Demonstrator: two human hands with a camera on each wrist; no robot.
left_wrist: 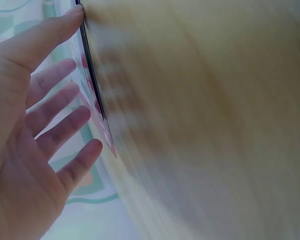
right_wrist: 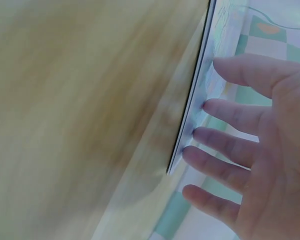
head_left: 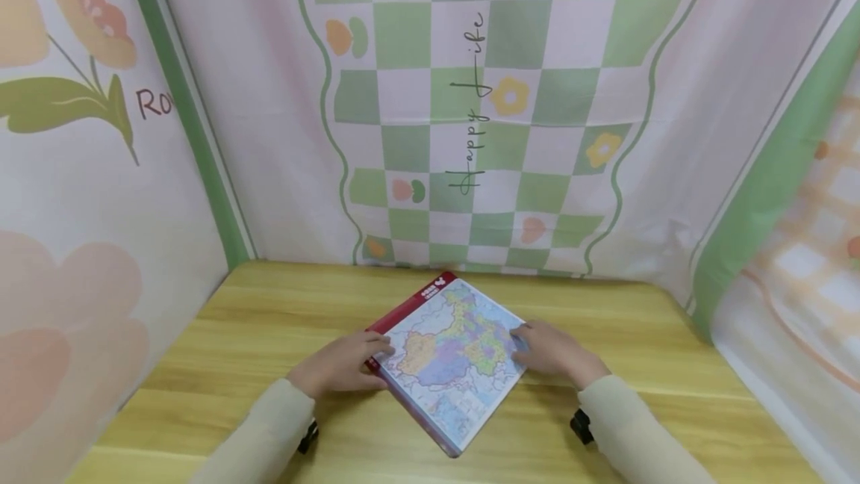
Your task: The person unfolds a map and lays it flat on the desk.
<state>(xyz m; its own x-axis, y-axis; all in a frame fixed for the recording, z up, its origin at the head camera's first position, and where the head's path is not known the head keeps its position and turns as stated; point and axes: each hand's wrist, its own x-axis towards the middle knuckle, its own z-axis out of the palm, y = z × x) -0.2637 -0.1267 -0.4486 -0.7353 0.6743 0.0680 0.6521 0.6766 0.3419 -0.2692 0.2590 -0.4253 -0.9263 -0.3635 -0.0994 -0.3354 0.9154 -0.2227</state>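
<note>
A thin, flat map board [head_left: 446, 357] with a coloured map and a red strip along its far-left side lies turned cornerwise on the wooden table. My left hand [head_left: 346, 363] is at its left corner; in the left wrist view the thumb touches the board's dark edge [left_wrist: 91, 75] while the other fingers spread out, nearly straight. At the right corner is my right hand [head_left: 554, 349]. Its fingertips [right_wrist: 199, 132] rest against the board's rim in the right wrist view, fingers extended and apart. Neither hand curls round the board. Its underside is hidden.
The wooden tabletop [head_left: 269, 312] spreads around the board. Behind it hangs a green-and-white checked curtain [head_left: 457, 148], with printed cloth walls [head_left: 80, 208] at both sides. A small black device [head_left: 581, 426] sits at each wrist.
</note>
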